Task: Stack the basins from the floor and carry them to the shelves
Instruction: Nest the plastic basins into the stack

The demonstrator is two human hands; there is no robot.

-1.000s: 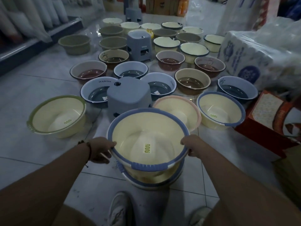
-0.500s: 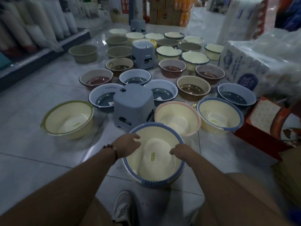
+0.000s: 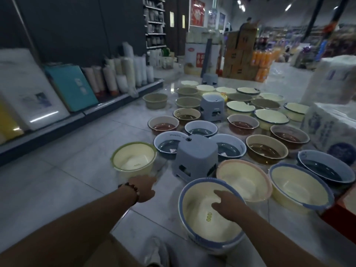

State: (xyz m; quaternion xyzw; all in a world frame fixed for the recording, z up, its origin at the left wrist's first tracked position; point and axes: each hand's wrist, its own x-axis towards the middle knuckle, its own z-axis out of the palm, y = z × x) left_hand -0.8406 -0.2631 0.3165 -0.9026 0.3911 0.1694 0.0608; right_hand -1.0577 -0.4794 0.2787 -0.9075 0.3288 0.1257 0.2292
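Observation:
A blue-rimmed cream basin [image 3: 200,226] sits nested in another on the floor in front of me. My right hand [image 3: 225,204] rests inside it against the far wall, palm down, holding nothing. My left hand [image 3: 143,186], with a bead bracelet, hangs open over the bare floor, stretched toward a green-rimmed cream basin [image 3: 133,159] just beyond it, not touching. A pink-rimmed basin [image 3: 243,179] and another blue-rimmed one [image 3: 299,186] lie to the right. Several more basins cover the floor behind.
A grey plastic stool [image 3: 195,154] stands upside among the basins just past my hands; a second stool [image 3: 212,106] is farther back. Low shelves [image 3: 77,112] with goods run along the left. Wrapped packs [image 3: 331,130] and a red box [image 3: 341,214] sit on the right.
The top basin has been set down into the one below. My left hand has left its rim and moved left toward the green-rimmed basin. The camera has tilted up.

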